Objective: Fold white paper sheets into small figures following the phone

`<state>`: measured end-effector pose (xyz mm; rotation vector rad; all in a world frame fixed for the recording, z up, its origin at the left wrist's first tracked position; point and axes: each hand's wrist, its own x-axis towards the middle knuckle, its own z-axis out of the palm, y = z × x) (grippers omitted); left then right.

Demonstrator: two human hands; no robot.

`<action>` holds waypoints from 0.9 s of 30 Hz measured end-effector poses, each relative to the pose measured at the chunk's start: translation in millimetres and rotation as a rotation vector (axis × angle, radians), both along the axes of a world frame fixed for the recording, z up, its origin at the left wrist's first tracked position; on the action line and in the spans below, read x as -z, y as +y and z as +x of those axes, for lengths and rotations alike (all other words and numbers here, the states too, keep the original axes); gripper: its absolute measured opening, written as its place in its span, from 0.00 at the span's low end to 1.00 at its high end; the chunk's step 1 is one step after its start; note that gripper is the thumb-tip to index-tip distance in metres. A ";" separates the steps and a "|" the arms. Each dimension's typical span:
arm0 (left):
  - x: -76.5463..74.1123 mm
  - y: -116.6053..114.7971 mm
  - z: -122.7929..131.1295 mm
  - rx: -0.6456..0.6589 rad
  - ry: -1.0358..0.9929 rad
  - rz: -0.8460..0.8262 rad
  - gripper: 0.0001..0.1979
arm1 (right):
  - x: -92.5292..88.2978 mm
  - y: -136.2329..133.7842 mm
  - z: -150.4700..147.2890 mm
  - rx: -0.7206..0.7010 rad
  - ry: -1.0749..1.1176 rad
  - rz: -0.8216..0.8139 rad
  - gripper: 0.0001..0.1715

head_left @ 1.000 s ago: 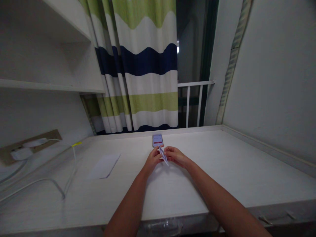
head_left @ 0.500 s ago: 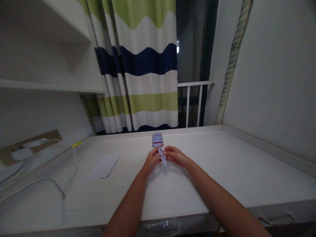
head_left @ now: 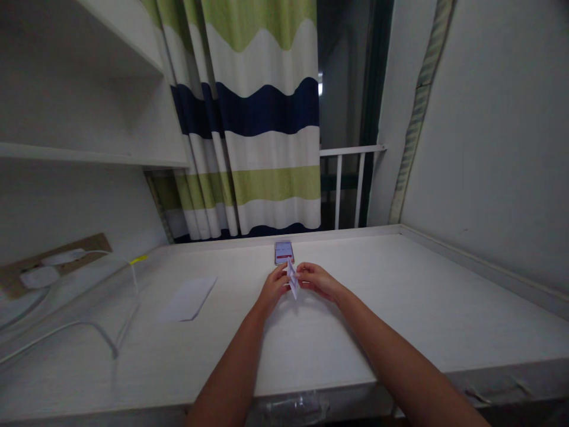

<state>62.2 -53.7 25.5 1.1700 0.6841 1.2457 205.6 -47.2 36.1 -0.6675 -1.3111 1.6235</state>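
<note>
A small piece of folded white paper stands on edge between my two hands, above the middle of the white desk. My left hand is closed on its left side, with the fingers partly behind the paper. From the right, my right hand pinches at the folds with bent fingers. The exact contact of the fingertips is too small to make out. Just beyond the paper lies a phone with its screen lit.
A stack of white paper sheets lies on the left of the desk. Further left, white cables run from plugs at a wall socket. A striped curtain hangs behind the desk. White shelves overhang the left side.
The folded paper has turned slightly between my hands and now stands more upright. Both hands have stayed almost in place.
</note>
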 end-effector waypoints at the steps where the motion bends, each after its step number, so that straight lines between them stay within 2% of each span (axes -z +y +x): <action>1: -0.1 0.0 0.2 0.006 -0.006 -0.007 0.22 | 0.1 -0.1 -0.1 -0.013 0.006 -0.010 0.13; 7: -0.1 -0.8 2.1 0.063 -0.075 -0.037 0.19 | -1.0 -2.4 -1.4 -0.095 0.057 -0.029 0.12; 27: -2.2 -1.5 2.2 0.029 -0.042 -0.007 0.15 | -2.3 -3.3 -2.6 -0.070 0.091 -0.069 0.12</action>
